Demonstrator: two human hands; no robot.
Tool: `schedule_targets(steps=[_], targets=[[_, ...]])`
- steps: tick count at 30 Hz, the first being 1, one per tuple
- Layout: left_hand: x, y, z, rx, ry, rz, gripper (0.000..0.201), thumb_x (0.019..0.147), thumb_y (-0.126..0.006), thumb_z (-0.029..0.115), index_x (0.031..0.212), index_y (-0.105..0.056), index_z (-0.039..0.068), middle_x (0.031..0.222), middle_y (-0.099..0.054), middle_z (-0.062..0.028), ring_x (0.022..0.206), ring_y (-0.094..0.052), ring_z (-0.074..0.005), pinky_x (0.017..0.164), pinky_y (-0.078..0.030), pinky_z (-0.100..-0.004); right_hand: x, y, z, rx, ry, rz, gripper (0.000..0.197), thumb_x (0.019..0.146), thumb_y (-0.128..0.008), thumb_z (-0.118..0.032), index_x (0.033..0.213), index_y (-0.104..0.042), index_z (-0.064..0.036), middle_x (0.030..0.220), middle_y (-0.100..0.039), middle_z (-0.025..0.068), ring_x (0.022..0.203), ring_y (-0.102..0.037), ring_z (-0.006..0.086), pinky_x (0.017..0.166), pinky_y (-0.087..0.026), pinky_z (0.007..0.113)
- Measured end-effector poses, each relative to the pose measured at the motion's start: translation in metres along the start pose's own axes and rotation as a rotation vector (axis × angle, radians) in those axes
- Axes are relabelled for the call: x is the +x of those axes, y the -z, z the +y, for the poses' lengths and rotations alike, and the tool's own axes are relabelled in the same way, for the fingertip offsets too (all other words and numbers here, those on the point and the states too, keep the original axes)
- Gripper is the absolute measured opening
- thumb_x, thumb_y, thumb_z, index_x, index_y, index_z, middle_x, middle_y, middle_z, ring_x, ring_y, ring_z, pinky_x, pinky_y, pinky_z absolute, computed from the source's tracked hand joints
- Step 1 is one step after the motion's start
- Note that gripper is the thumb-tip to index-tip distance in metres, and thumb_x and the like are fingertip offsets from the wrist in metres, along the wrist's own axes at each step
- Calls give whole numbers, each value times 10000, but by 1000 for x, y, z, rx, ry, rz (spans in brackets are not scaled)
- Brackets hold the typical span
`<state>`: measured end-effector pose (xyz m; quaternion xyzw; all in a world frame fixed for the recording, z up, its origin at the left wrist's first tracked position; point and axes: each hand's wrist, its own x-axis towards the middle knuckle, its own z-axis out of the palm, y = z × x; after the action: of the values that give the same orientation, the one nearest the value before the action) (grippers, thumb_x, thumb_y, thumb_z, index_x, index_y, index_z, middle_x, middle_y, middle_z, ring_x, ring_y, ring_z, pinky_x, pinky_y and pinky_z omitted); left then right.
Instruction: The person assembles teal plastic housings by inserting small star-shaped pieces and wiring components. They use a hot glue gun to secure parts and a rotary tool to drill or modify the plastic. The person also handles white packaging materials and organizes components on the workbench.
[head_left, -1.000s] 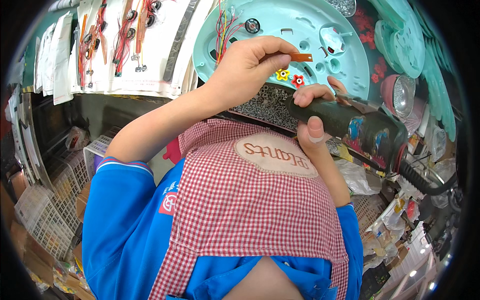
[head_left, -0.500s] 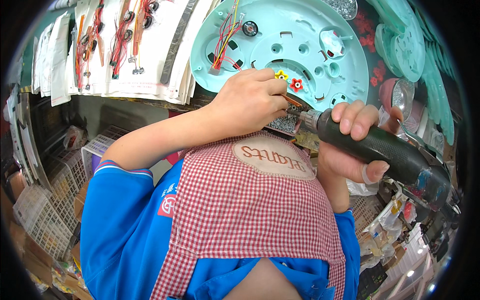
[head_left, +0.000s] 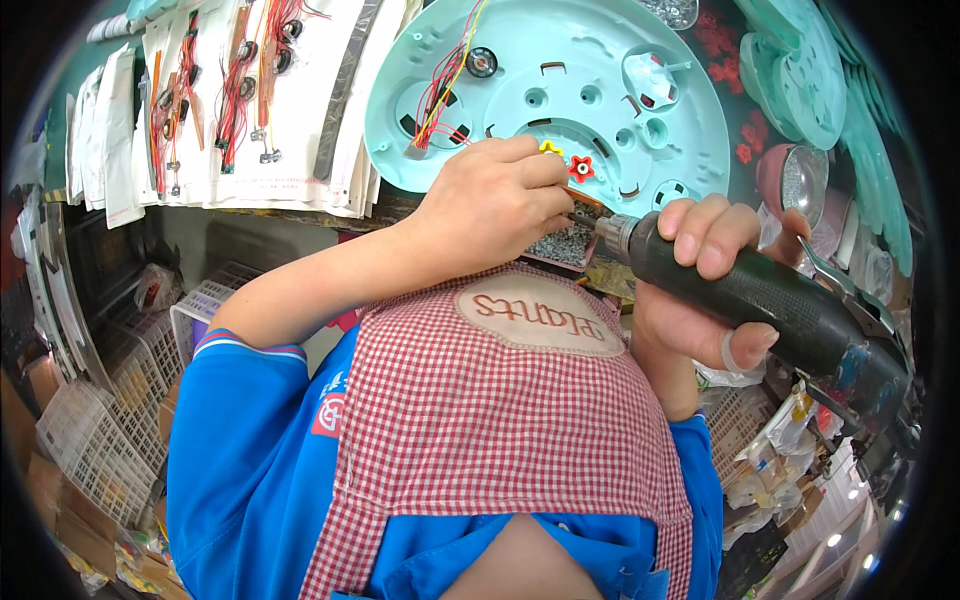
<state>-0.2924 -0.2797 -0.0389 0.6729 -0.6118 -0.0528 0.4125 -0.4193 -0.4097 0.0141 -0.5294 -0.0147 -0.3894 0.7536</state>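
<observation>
My right hand (head_left: 705,270) is wrapped around a black electric screwdriver (head_left: 770,300), whose metal chuck (head_left: 617,235) and bit point left toward my other hand. My left hand (head_left: 500,200) is closed in a pinch at the bit's tip. A thin orange-brown strip (head_left: 586,199) shows beside its fingertips, but what exactly they hold is hidden. Beneath the bit sits a small tray of screws (head_left: 565,246). Just beyond my hands lies a turquoise plastic housing (head_left: 480,120) with red and yellow wires (head_left: 447,85), a round speaker (head_left: 482,62), a red star-shaped piece (head_left: 581,168) and a yellow one (head_left: 550,148).
White sheets (head_left: 300,150) bearing wired speakers (head_left: 247,85) lie at the far left. More turquoise shells (head_left: 810,95) are stacked at the right, near a pink-rimmed bowl (head_left: 797,185) and red pieces (head_left: 745,140). White plastic baskets (head_left: 100,435) stand low at the left.
The housing and the sheets appear slightly further left and up in the view. Both hands keep nearly the same grip, with the screwdriver's tip still at my left fingers.
</observation>
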Motion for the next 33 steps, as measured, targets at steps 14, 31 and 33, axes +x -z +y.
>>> schedule_targets(steps=[14,31,33], targets=[[54,18,-13,-341,127,-160,107,778,-692,114,862,-699,47,821,-616,-71,743,-573,-246,668,-452,-347,-9,18,2,-372,-447,132,705,719,-687,-304,1272,-452,65,1262,-491,196,768,-615,170,669,-503,269],[53,13,-39,-26,-87,11,113,633,-745,70,719,-672,82,858,-653,5,778,-614,-211,655,-507,-337,-8,32,-9,-431,-471,97,611,731,-697,-193,1247,-462,36,1137,-583,238,969,-610,231,1004,-356,416],[51,12,-44,35,-36,-30,97,652,-742,99,728,-683,84,864,-657,-1,780,-617,-216,657,-508,-341,-9,32,-9,-433,-448,101,613,730,-699,-196,1246,-466,38,1100,-599,234,970,-612,248,970,-387,404]])
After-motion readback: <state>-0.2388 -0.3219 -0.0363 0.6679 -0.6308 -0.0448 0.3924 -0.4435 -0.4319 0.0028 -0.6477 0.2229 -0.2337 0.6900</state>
